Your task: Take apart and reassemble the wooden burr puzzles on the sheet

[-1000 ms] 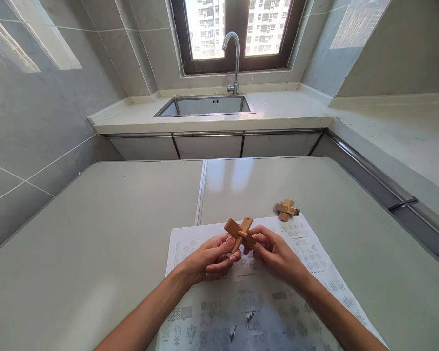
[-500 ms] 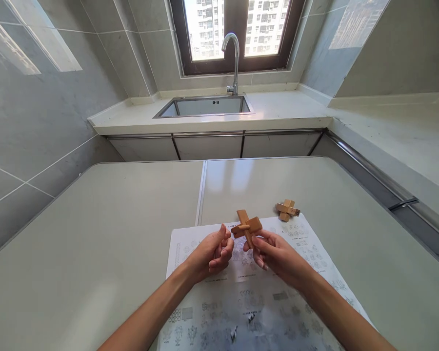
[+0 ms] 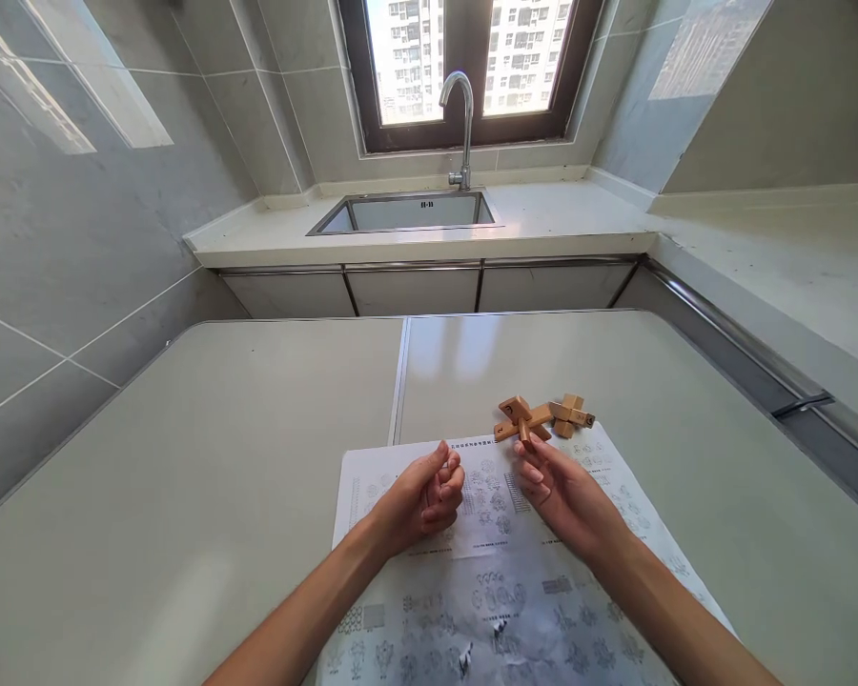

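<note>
My right hand point(image 3: 561, 491) pinches one arm of a wooden interlocking puzzle point(image 3: 521, 419) between thumb and fingers. Crossed bars make up this puzzle, which is tilted above the far edge of the paper sheet. Close behind and to its right rests a second, lighter wooden puzzle point(image 3: 570, 415) of crossed blocks; no hand touches it. To the left, over the sheet, my left hand point(image 3: 429, 495) is curled closed, thumb up, with nothing visible in its fingers. Under both hands lies a large printed sheet point(image 3: 493, 562) covered in small diagrams.
The sheet lies on a pale table point(image 3: 272, 457) with a seam point(image 3: 400, 381) across it. Beyond stand a counter point(image 3: 558, 210), a sink point(image 3: 415, 211) and a faucet point(image 3: 464, 124) below a window. A tiled wall point(image 3: 78, 219) rises at left.
My right hand has moved right and turned the puzzle, bringing it away from my left hand and close to the second puzzle. The left hand stays curled in nearly the same place.
</note>
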`<move>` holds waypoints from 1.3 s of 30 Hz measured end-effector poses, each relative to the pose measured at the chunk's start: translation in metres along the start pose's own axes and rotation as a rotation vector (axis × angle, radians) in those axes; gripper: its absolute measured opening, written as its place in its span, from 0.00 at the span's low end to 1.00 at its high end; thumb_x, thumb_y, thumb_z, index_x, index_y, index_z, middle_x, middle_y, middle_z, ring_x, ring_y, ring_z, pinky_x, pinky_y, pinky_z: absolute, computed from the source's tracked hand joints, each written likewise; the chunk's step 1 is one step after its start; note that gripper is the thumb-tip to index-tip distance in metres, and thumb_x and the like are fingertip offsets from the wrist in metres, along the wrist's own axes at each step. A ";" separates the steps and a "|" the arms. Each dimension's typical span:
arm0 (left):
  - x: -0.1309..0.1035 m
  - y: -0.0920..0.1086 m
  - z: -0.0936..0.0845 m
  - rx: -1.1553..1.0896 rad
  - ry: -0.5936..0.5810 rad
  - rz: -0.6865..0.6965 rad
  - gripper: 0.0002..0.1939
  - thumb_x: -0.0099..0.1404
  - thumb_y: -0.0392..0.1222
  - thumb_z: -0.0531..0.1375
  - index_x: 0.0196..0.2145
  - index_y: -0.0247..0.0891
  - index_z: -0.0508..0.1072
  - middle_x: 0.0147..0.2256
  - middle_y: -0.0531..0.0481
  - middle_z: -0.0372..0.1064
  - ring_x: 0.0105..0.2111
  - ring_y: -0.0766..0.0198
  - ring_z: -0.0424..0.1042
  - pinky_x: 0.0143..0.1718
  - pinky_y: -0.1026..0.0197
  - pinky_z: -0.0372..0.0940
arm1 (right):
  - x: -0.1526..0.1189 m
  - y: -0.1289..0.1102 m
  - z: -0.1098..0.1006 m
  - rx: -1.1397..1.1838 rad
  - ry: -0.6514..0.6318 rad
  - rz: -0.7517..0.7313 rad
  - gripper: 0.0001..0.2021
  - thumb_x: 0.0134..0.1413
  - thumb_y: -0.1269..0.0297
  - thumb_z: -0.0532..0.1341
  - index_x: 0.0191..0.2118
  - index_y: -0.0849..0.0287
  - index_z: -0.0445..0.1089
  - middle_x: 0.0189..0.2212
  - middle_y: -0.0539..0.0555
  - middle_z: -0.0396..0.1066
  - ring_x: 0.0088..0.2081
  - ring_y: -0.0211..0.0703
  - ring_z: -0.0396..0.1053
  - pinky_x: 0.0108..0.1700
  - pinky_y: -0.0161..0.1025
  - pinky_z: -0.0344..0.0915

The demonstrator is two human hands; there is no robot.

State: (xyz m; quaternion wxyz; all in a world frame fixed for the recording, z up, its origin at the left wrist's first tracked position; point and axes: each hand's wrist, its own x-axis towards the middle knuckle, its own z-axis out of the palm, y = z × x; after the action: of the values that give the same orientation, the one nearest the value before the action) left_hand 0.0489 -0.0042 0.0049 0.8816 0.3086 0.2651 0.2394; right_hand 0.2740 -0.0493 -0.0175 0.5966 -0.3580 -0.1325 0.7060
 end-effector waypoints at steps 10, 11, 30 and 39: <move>-0.003 0.000 -0.002 -0.040 0.000 0.006 0.22 0.68 0.56 0.67 0.34 0.39 0.62 0.24 0.62 0.52 0.16 0.76 0.41 0.15 0.70 0.39 | -0.009 0.007 0.009 -0.042 -0.024 0.074 0.16 0.54 0.57 0.75 0.45 0.54 0.74 0.34 0.50 0.71 0.28 0.35 0.64 0.29 0.33 0.67; -0.005 0.001 -0.002 -0.046 0.004 0.005 0.22 0.66 0.55 0.68 0.33 0.39 0.61 0.24 0.62 0.50 0.17 0.76 0.40 0.15 0.70 0.38 | -0.010 0.008 0.010 -0.055 -0.036 0.081 0.18 0.52 0.58 0.76 0.45 0.54 0.74 0.34 0.50 0.71 0.29 0.35 0.64 0.30 0.33 0.67; -0.010 0.006 -0.015 -0.245 0.271 0.243 0.35 0.56 0.43 0.69 0.22 0.42 0.39 0.16 0.64 0.30 0.16 0.75 0.29 0.15 0.66 0.39 | -0.016 0.015 0.005 -0.098 -0.175 0.036 0.39 0.51 0.62 0.77 0.24 0.55 0.38 0.20 0.41 0.39 0.23 0.33 0.33 0.24 0.36 0.39; -0.010 0.016 -0.027 -0.291 0.359 0.324 0.37 0.54 0.32 0.71 0.24 0.43 0.39 0.17 0.66 0.29 0.16 0.76 0.28 0.15 0.66 0.35 | -0.009 0.010 -0.008 0.002 -0.088 0.025 0.42 0.48 0.62 0.78 0.25 0.54 0.35 0.18 0.38 0.32 0.19 0.29 0.29 0.19 0.34 0.36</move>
State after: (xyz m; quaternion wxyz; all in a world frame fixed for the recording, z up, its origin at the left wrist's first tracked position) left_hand 0.0207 0.0125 0.0011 0.8058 0.1697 0.3269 0.4637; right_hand 0.2719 -0.0619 -0.0265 0.5816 -0.3274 -0.1533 0.7287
